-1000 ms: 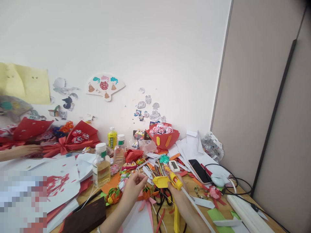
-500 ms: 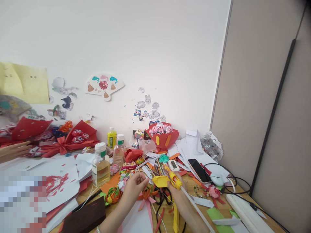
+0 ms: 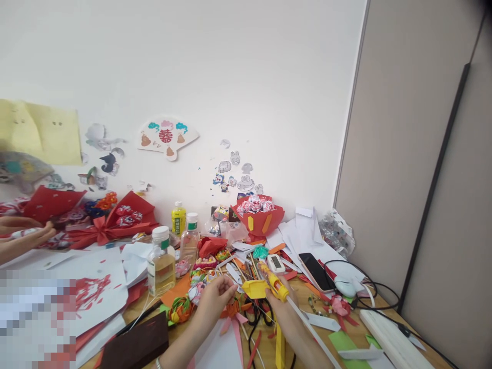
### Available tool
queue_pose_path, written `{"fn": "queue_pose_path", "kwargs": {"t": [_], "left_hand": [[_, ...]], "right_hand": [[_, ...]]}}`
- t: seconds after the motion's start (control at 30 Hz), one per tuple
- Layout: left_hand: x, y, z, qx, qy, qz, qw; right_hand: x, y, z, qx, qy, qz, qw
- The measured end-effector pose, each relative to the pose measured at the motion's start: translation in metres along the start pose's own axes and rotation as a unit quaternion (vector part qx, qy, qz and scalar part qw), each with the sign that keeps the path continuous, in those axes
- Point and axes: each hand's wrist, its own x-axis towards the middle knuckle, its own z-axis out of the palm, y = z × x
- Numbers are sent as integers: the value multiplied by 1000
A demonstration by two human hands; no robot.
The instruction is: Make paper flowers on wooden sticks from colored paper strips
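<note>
My right hand (image 3: 285, 303) is closed around a yellow glue gun (image 3: 277, 288) with orange detail. A long white glue stick (image 3: 309, 328) runs out of its back end toward the lower right. A folded yellow paper piece (image 3: 254, 289) sits at my right thumb, in front of the gun. Just left of that paper, my left hand (image 3: 219, 296) has thumb and fingertips pinched together; whatever is between them, if anything, is too small to make out. Under the hands lie a white sheet (image 3: 218, 344) and orange paper pieces (image 3: 233, 309).
A red bouquet (image 3: 257, 221) stands at the back. Bottles (image 3: 161, 269), a dark brown box (image 3: 135, 342) and crumpled paper flowers (image 3: 180, 310) are on the left. To the right are a phone (image 3: 316, 271), cables and a white bar (image 3: 390, 338). A co-worker's hand (image 3: 36, 240) is far left.
The view has shifted slightly. At far left the co-worker's hands have moved, and a second hand with a whitish item now shows. My own hands hold nearly the same pose.
</note>
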Motion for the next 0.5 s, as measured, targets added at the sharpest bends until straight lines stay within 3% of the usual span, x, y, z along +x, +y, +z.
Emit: {"fn": "queue_pose_path", "kwargs": {"t": [0.23, 0.5], "left_hand": [[-2, -1, -2, 42, -12, 15, 999], [-8, -2, 1, 216, -8, 83, 973]], "right_hand": [[0, 3, 0, 0, -11, 6, 1000], [1, 10, 3, 17, -19, 23, 999]]}}
